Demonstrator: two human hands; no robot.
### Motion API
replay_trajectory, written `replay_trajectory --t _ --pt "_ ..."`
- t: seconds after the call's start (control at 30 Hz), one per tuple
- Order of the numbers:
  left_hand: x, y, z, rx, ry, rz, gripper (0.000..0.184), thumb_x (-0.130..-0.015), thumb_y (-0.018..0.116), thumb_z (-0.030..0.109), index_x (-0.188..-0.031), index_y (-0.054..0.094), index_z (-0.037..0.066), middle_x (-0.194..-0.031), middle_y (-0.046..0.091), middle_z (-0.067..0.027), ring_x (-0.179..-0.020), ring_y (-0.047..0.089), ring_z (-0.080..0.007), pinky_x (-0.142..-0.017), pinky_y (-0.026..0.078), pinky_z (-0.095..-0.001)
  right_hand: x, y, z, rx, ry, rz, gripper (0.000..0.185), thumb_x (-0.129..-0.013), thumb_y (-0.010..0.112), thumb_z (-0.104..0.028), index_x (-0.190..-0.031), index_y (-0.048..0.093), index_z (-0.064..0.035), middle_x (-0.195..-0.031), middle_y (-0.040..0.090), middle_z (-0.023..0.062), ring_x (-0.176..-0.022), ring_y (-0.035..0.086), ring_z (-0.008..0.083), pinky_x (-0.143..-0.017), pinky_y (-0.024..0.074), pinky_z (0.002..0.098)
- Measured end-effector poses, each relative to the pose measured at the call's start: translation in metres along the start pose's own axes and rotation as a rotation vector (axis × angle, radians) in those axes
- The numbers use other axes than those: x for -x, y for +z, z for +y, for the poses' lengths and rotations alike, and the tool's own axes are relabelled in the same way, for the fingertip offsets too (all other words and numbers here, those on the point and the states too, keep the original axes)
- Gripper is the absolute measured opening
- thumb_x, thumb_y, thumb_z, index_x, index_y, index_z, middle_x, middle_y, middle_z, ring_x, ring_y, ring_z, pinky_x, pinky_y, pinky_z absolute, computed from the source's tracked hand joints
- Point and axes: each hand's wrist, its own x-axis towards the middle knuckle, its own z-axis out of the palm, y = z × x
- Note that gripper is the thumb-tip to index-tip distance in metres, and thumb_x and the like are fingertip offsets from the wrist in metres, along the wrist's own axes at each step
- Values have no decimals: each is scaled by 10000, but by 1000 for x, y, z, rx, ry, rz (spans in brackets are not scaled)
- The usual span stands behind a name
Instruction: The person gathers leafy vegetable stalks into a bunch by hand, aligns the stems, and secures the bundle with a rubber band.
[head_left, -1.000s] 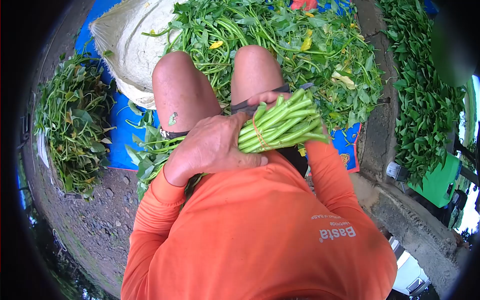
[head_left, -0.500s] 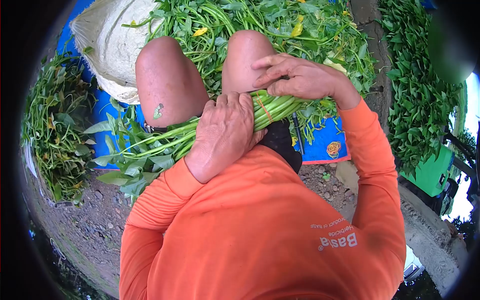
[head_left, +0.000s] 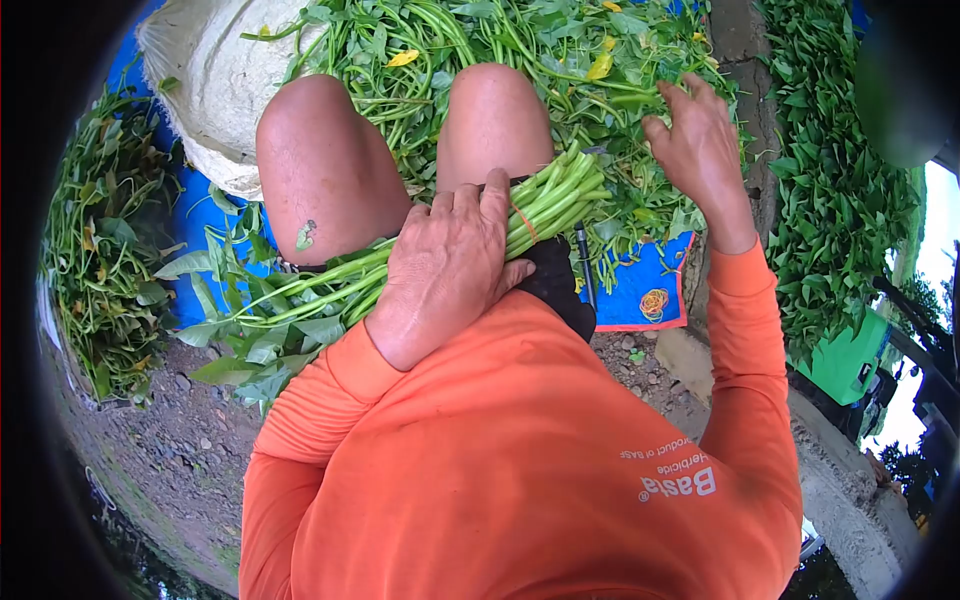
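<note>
Across my lap lies a bundle of long green stems, its cut ends to the right and its leaves trailing to the left. A thin orange rubber band circles it near the cut ends. My left hand is wrapped over the middle of the bundle, just left of the band. Over at the right, my right hand is above the loose greens, thumb and fingers apart. A green stem is close to its fingertips, with no visible grip on it.
Rubber bands and a dark slender tool lie on the blue sheet. A pale sack is at upper left. Leafy heaps stand at far left and far right, beside a concrete edge.
My right hand has left the cut ends of the bundle and moved up and right over the loose greens. My left hand still holds the bundle.
</note>
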Motion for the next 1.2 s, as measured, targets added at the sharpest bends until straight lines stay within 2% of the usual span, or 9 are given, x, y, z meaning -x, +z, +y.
replay_trajectory --t 0.03,0.07,0.17,0.37,0.57,0.67,0.77,0.87,1.2 --pt "-2 -2 1 18 12 -24 804 -854 872 386 -1450 504 -9 -1190 650 -178 -1141 667 -371 -929 561 -484 1 -3 3 152 -62 155 285 -889 693 -146 -1107 811 -7 -1405 667 241 -1294 635 413 -1092 509 513" --pt "-5 -5 1 30 16 -42 812 -855 874 366 -1478 492 11 -1210 649 -176 -1154 666 -374 -934 561 -490 8 -8 0 -187 -78 -14 364 -895 712 -128 -1239 791 -39 -1512 595 230 -1371 558 453 -1142 469 536" --pt "-4 -2 -1 84 60 -29 794 -838 890 287 -1483 492 53 -1254 641 -176 -1150 670 -393 -932 562 -502 31 -6 -36 -513 -289 -343 369 -893 753 -162 -1246 788 -59 -1469 616 220 -1333 579 436 -1144 472 512" --pt "-9 -3 -9 222 40 27 732 -787 912 164 -1397 520 64 -1257 629 -184 -1071 687 -431 -901 573 -510 67 9 -42 -368 -303 -119 374 -852 832 -192 -1197 791 -54 -1277 654 162 -1195 611 378 -1041 510 483" --pt "-13 -3 -5 214 94 4 713 -783 910 144 -1379 527 64 -1298 619 -174 -1050 692 -435 -898 576 -519 92 15 -35 -489 -160 -151 394 -858 838 -207 -1221 780 -64 -1174 663 132 -1068 625 343 -953 528 449" --pt "-14 -6 -5 205 118 -5 708 -786 909 140 -1376 526 64 -1321 611 -172 -1054 695 -439 -897 578 -523 79 14 -36 -537 -86 -179 410 -876 845 -281 -1226 783 -76 -1132 659 124 -1047 626 334 -927 530 438" --pt "-15 -7 -3 225 93 -22 708 -787 914 145 -1373 524 63 -1317 616 -176 -1060 698 -445 -897 578 -528 70 10 -35 -392 -193 -232 445 -883 852 -391 -1203 788 -89 -1107 649 119 -1041 622 329 -912 520 452" --pt "-16 -7 -3 245 52 -33 711 -785 920 153 -1366 521 60 -1288 628 -187 -1059 699 -453 -895 578 -532 73 14 -38 -262 -296 -67 478 -865 859 -470 -1139 783 -87 -1095 644 115 -1043 622 322 -916 508 452" --pt "-17 -5 -3 234 29 -79 717 -776 926 142 -1360 521 52 -1266 632 -201 -1068 694 -461 -889 576 -532 103 15 -54 -240 -167 -92 358 -908 836 -365 -1054 752 -49 -1121 722 90 -1063 650 314 -914 495 466"
